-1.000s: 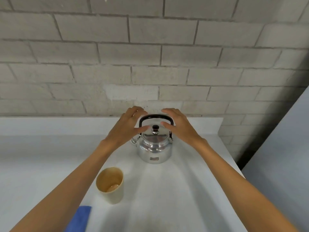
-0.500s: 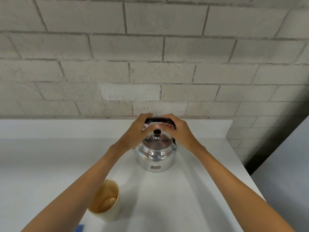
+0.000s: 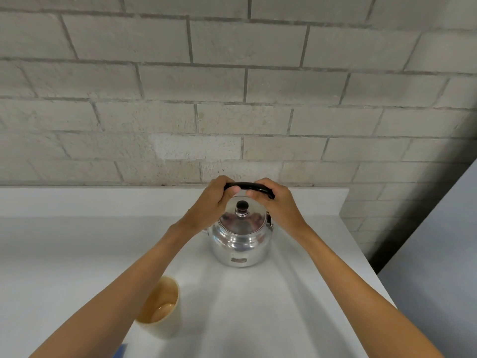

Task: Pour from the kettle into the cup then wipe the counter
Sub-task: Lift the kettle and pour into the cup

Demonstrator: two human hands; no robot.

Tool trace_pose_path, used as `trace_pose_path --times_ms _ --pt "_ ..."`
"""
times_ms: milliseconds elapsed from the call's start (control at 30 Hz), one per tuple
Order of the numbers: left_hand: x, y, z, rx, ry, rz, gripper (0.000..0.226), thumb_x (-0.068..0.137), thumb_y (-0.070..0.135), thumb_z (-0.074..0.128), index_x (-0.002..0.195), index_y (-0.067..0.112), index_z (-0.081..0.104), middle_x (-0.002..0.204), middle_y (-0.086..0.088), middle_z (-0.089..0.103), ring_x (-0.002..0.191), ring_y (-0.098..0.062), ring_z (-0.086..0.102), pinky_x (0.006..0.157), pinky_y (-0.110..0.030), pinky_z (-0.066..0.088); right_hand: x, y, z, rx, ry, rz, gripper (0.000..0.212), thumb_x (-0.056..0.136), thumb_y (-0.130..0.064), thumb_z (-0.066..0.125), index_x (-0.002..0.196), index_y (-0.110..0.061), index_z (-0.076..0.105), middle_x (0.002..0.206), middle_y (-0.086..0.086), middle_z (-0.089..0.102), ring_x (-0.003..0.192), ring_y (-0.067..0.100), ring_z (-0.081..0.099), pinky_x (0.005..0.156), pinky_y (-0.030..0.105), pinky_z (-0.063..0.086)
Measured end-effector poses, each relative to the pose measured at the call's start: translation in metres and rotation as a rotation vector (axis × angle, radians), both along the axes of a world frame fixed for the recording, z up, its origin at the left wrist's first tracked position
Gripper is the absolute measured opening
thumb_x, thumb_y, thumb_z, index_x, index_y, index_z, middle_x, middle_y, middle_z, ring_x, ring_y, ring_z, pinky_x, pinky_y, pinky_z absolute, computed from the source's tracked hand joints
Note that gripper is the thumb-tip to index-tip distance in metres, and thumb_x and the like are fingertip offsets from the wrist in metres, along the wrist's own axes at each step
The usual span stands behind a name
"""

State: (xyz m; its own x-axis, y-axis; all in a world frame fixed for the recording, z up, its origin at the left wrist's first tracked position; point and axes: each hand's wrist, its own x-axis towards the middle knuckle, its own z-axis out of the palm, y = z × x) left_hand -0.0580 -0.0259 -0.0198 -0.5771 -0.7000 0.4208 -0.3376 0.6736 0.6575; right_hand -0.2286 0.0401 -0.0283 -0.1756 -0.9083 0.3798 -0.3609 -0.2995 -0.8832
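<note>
Change: both hands, open and hovering beside the lid a second ago, are now curled over the black handle; the cup sits lower and nearer the bottom edge of the view, and the blue cloth has shrunk to a sliver.
Left hand (image 3: 215,202): wrapped over the left end of the handle (image 3: 247,186), fingers folded around it, thumb tip showing beneath the bar.
Right hand (image 3: 276,202): closed on the right end of the same handle, fingertips curled under it, knuckles toward the wall.
Kettle (image 3: 241,241): shiny metal, upright, resting on the counter near the back ledge, between the two wrists. Its handle stands raised over the lid.
Lid knob (image 3: 242,205): dark, centred on the domed lid, visible in the gap below the two hands and touched by neither.
Cup (image 3: 161,310): pale cream, upright, on the counter nearer the person and left of the kettle, well apart from it; the left forearm crosses its left side. The inside looks tan; whether it holds liquid cannot be told.
Cloth (image 3: 120,352): a small blue corner at the bottom edge, just below the cup.
Counter (image 3: 284,306): white, with a raised ledge along the back.
Wall (image 3: 232,86): pale painted block, behind the ledge.
</note>
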Motion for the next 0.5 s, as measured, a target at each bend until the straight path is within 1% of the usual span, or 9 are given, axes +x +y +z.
trace_pose_path --times_ms 67,133,233,333,433,500 --pt "0.002 0.008 0.007 -0.003 0.016 -0.001 0.025 0.097 0.028 0.042 0.101 0.006 0.053 0.082 0.003 0.052 0.078 -0.014 0.048 0.067 -0.006 0.037 0.0 0.007 0.011 -0.005 0.018 0.006 0.008 0.083 -0.024 0.072 0.086 -0.017 0.068 0.066 -0.014 0.06 0.063 0.002 0.052 0.062 0.012 0.04" --pt "0.003 0.016 0.015 0.003 0.028 0.001 0.024 0.098 0.03 0.041 0.101 0.008 0.052 0.083 0.007 0.051 0.081 -0.013 0.048 0.069 -0.007 0.037 0.0 0.016 0.022 -0.008 0.023 0.009 0.007 0.082 -0.025 0.072 0.085 -0.019 0.068 0.068 -0.012 0.06 0.064 0.005 0.053 0.063 0.015 0.041" --pt "0.005 0.03 0.028 0.029 0.03 0.006 0.023 0.098 0.033 0.04 0.101 0.013 0.051 0.09 0.001 0.053 0.088 -0.016 0.049 0.07 -0.013 0.038 0.003 0.031 0.038 -0.011 0.028 -0.001 0.006 0.081 -0.029 0.072 0.083 -0.025 0.068 0.072 -0.006 0.064 0.069 0.007 0.056 0.067 0.021 0.044" --pt "0.01 0.049 0.042 0.048 0.033 0.01 0.023 0.097 0.037 0.039 0.1 0.016 0.05 0.091 0.001 0.052 0.088 -0.014 0.048 0.068 -0.015 0.037 0.007 0.048 0.052 -0.013 0.037 -0.008 0.004 0.08 -0.034 0.072 0.081 -0.033 0.068 0.078 0.0 0.068 0.074 0.009 0.061 0.071 0.027 0.048" --pt "0.017 0.07 0.054 0.049 0.034 0.019 0.024 0.098 0.036 0.038 0.101 0.015 0.049 0.091 0.0 0.051 0.087 -0.015 0.048 0.067 -0.015 0.036 0.014 0.066 0.064 -0.013 0.031 -0.017 0.009 0.076 -0.039 0.073 0.082 -0.033 0.069 0.078 -0.005 0.069 0.074 0.007 0.062 0.073 0.028 0.049" --pt "0.022 0.084 0.063 0.023 0.041 0.019 0.026 0.098 0.034 0.039 0.102 0.011 0.051 0.091 -0.005 0.053 0.087 -0.02 0.049 0.066 -0.014 0.038 0.021 0.078 0.072 -0.015 0.005 -0.024 0.015 0.072 -0.042 0.075 0.081 -0.031 0.071 0.075 -0.008 0.069 0.074 0.007 0.063 0.074 0.029 0.05"
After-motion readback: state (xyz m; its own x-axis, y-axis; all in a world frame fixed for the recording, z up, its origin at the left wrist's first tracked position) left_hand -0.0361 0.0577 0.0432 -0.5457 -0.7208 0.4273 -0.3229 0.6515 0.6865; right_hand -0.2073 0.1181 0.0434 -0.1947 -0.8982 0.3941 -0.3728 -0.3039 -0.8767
